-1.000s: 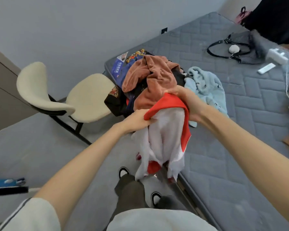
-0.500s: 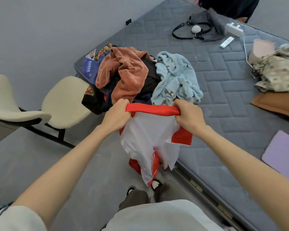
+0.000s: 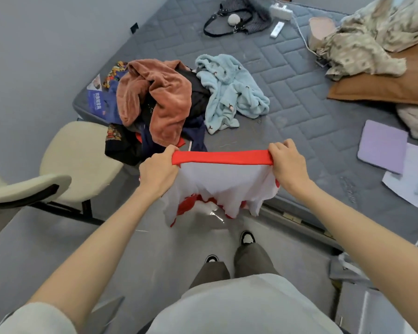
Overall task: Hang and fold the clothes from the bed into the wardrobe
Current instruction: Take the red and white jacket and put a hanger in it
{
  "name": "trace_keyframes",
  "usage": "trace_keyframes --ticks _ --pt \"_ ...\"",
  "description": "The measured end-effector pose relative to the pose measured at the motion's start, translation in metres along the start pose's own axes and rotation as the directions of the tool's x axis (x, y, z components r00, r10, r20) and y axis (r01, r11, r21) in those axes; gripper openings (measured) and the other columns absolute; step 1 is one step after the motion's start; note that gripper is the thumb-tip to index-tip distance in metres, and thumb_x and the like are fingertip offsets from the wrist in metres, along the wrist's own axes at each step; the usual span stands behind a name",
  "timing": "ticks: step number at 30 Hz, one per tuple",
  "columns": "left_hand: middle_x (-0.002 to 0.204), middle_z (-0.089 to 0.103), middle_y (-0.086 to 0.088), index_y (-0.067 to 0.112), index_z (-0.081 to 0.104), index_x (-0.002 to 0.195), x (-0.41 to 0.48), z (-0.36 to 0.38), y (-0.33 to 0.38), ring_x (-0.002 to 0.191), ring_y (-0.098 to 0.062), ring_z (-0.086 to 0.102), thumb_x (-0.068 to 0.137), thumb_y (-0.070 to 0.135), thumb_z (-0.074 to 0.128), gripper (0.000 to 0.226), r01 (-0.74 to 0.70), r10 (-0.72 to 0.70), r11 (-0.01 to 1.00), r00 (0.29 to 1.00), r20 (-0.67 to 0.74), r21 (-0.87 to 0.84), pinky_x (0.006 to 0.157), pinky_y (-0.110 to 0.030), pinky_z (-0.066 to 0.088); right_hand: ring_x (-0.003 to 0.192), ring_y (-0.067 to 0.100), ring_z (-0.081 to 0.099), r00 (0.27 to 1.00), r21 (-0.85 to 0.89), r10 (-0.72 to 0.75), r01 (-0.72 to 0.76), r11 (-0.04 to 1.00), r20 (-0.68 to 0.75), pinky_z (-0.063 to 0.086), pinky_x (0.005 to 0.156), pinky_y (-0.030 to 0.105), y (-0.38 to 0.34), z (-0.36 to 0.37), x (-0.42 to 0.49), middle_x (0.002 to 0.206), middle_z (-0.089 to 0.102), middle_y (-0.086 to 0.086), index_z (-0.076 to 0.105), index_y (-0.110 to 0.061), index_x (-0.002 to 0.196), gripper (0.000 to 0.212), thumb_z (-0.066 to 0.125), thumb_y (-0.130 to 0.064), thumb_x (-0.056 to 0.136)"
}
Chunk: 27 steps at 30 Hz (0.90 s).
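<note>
Grey bed (image 3: 287,97), near edge: left hand (image 3: 158,172) & right hand (image 3: 287,165) have fingers clamped on red-white garment (image 3: 220,179) band. Hem could snag the pile (image 3: 159,104) or slip w/ uneven pull.

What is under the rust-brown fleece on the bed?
A black garment and a navy garment poke out beneath the rust-brown fleece; whatever lies under its middle is covered.

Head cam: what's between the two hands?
In the head view, the red band of the red-and-white garment stretches taut from left hand to right hand, each gripping one end.
</note>
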<state>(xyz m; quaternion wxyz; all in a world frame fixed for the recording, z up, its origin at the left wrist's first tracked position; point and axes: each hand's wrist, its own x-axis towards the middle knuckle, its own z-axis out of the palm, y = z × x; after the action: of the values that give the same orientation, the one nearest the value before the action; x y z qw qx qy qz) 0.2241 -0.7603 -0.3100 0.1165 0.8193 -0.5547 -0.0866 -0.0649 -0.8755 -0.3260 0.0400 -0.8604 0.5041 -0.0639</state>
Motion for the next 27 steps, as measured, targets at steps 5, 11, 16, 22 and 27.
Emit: trace_keyframes --ticks 5,11,16,22,27 --pt "0.084 0.058 -0.004 0.028 0.057 0.110 0.004 -0.011 0.006 0.072 -0.029 0.050 0.078 0.032 0.035 0.039 0.074 -0.072 0.981 0.997 0.018 -0.177 0.065 -0.034 0.035 0.082 0.035 0.059 0.940 0.316 0.272 -0.199 0.928 -0.207 0.040 0.060 0.036 -0.003 -0.033 -0.022 0.102 0.065 0.008 0.050 -0.016 0.112 0.043 0.045 0.004 0.075" --pt "0.103 0.063 -0.008 0.025 0.065 0.109 0.013 0.009 0.037 0.090 -0.031 0.057 0.080 0.011 0.049 0.036 0.242 -0.162 0.945 0.931 0.326 -0.222 0.075 -0.035 0.046 0.082 0.037 0.050 0.767 0.177 0.585 -0.634 0.753 0.262 0.037 0.068 0.035 0.011 -0.040 -0.054 0.100 0.061 0.025 0.053 -0.006 0.087 0.014 0.042 -0.006 0.078" --pt "0.073 0.061 -0.005 0.026 0.068 0.090 0.018 0.031 0.062 0.066 -0.025 0.055 0.076 0.003 0.041 0.038 0.170 0.012 0.935 0.861 0.508 -0.311 0.057 -0.027 0.040 0.093 0.040 0.059 0.666 0.018 0.665 -0.711 0.703 0.338 0.041 0.072 0.034 0.035 -0.049 -0.089 0.106 0.064 0.024 0.060 -0.004 0.089 0.024 0.043 -0.015 0.075" --pt "0.082 0.070 0.002 0.022 0.068 0.110 0.047 0.048 0.111 0.067 -0.017 0.062 0.084 0.003 0.040 0.043 0.316 0.040 0.754 0.853 0.520 -0.576 0.055 -0.016 0.047 0.111 0.044 0.050 0.580 0.141 0.737 -0.809 0.571 0.346 0.039 0.090 0.042 0.059 -0.071 -0.095 0.121 0.055 0.026 0.053 -0.008 0.115 0.036 0.034 -0.021 0.087" --pt "0.123 0.058 -0.009 0.025 0.032 0.147 0.075 0.049 0.166 0.075 -0.016 0.056 0.095 0.008 0.040 0.055 0.393 0.169 0.476 0.837 0.520 -0.787 0.066 -0.028 0.044 0.052 0.016 0.054 0.440 0.739 0.740 -0.664 -0.115 0.509 0.043 0.056 0.026 0.072 -0.075 -0.069 0.054 0.055 0.004 0.050 -0.015 0.069 0.034 0.027 -0.007 0.093"
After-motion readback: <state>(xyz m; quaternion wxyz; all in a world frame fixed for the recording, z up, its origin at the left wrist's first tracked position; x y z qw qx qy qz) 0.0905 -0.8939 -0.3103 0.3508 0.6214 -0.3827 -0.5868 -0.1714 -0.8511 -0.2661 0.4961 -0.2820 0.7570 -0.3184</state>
